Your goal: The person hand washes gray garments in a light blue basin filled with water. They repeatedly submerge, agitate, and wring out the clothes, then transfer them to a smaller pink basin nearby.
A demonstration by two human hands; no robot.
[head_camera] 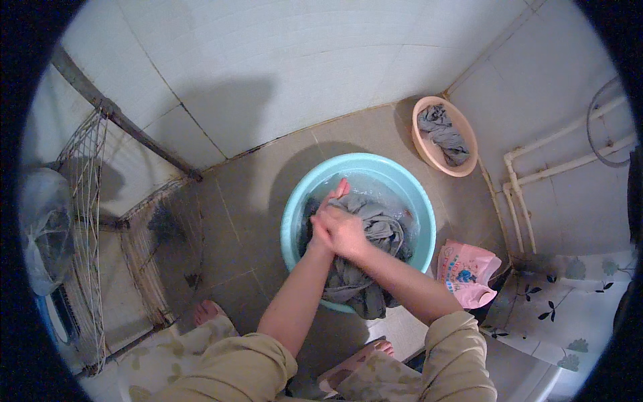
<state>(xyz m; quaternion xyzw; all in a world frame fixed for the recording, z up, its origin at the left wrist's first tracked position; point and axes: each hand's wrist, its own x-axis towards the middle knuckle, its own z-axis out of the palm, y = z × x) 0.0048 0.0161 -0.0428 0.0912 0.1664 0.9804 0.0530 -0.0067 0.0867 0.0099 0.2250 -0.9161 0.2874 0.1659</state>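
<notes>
My two hands are pressed together above a round turquoise plastic basin [357, 162]. My right hand [346, 230] lies curled over my left hand [321, 236] and hides much of it. Some fingers of the left hand stretch out past it towards the far rim. Wet grey cloth [384, 228] is bunched right against the hands, and whether either hand grips it is hidden. Part of the cloth hangs over the basin's near rim. Foamy water [374, 185] shows along the far side inside the basin.
A peach-coloured plastic basin [470, 170] holding grey cloth stands by the wall corner. Right of the turquoise basin is a pink printed plastic bag [469, 274]. Pipes [557, 173] run along the right wall; a wire rack [90, 226] stands left. My bare feet are on the tiled floor.
</notes>
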